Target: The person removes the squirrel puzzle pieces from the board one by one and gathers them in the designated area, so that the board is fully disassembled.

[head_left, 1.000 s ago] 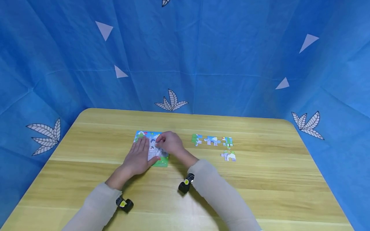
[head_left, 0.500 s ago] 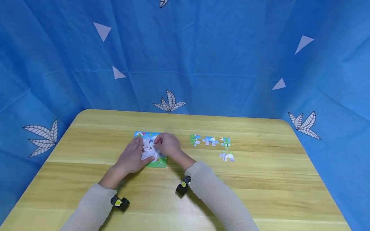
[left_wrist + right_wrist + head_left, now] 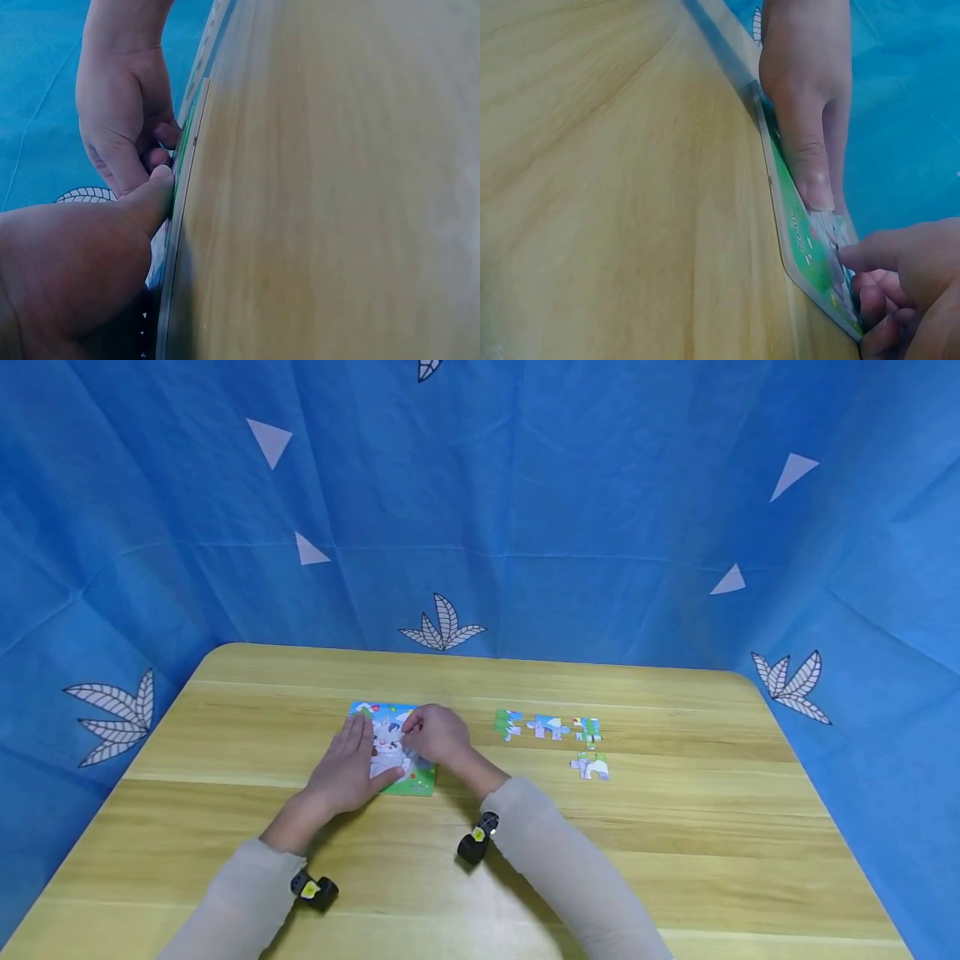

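A small jigsaw puzzle board (image 3: pixel 412 785) with a green and blue border and a white animal picture lies left of the table's middle. My left hand (image 3: pixel 341 772) rests flat along its left side with straight fingers, the thumb reaching over the lower picture. Over the right side of the board, my right hand (image 3: pixel 438 737) has curled fingers and pinches a puzzle piece (image 3: pixel 835 268) low against the picture, mostly hidden by the fingers. In the left wrist view the board's edge (image 3: pixel 196 139) shows beside both hands.
To the right of the board lie several loose pieces: a green one (image 3: pixel 507 723), a blue and white one (image 3: pixel 548 727), another (image 3: pixel 588 731), and a grey-white one (image 3: pixel 591 766) nearer the front. A blue curtain (image 3: pixel 510 510) hangs behind the wooden table (image 3: pixel 675 827).
My left hand has slid a little to the left, uncovering more of the animal's face. My right hand stays at nearly the same spot on the board; the loose pieces lie as before.
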Motion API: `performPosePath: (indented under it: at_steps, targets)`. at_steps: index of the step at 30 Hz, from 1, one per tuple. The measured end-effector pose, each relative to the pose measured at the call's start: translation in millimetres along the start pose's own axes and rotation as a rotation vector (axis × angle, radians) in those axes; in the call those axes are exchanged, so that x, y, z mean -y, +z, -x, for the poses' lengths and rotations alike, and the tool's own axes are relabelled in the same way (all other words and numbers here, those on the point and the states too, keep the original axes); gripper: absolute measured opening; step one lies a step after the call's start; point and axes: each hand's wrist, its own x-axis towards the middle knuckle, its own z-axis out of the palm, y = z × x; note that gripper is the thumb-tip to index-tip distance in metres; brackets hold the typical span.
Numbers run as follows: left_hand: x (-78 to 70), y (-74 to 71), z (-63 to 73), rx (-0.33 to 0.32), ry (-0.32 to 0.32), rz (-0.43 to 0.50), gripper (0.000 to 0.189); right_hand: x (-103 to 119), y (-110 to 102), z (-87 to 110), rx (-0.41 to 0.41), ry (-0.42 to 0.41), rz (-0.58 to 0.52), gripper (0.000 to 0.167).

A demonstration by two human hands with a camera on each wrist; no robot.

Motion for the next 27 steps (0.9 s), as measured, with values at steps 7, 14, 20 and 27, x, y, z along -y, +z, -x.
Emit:
performPosePath:
  at_steps: [7,14,20,27]
  targets:
    - [1.5,0.7,-1.0,0.003,0.004,0.007,0.1,0.3,0.6,0.5,-0.008,0.013,-0.019,0.006]
    - [-0.1,-1.1,0.5,0.0,0.006,0.005,0.098,1.8,-0.3,0.5,0.002,0.018,-0.035,0.006]
    - [-1.3,-2.6,0.5,0.008,0.001,-0.018,0.097,2.7,-0.8,-0.5,0.019,0.041,-0.048,0.005]
    - [-1.2,-2.2,0.3,0.006,0.008,-0.026,0.097,5.6,-0.3,-0.4,-0.01,0.067,-0.059,0.005]
